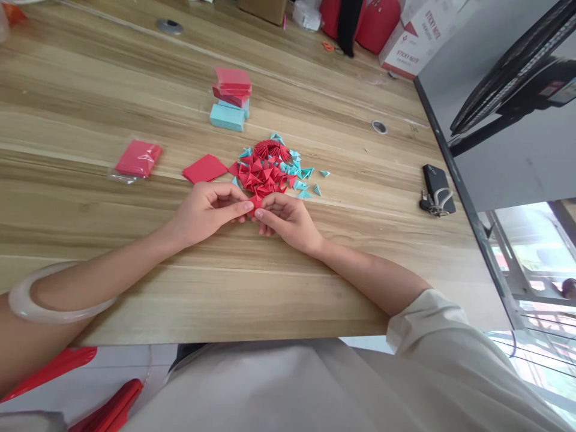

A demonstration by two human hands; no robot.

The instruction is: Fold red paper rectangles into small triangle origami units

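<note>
My left hand and my right hand meet over the wooden table, both pinching one small folded red paper piece between their fingertips. Just beyond them lies a pile of folded red paper triangles with light blue triangles scattered around its right side. A flat red paper sheet lies to the left of the pile. A pale bangle sits on my left forearm.
A wrapped red paper pack lies at left. Red and light blue paper blocks are stacked farther back. A black case with keys rests near the right edge. A sticky-note box and red items stand at the far edge.
</note>
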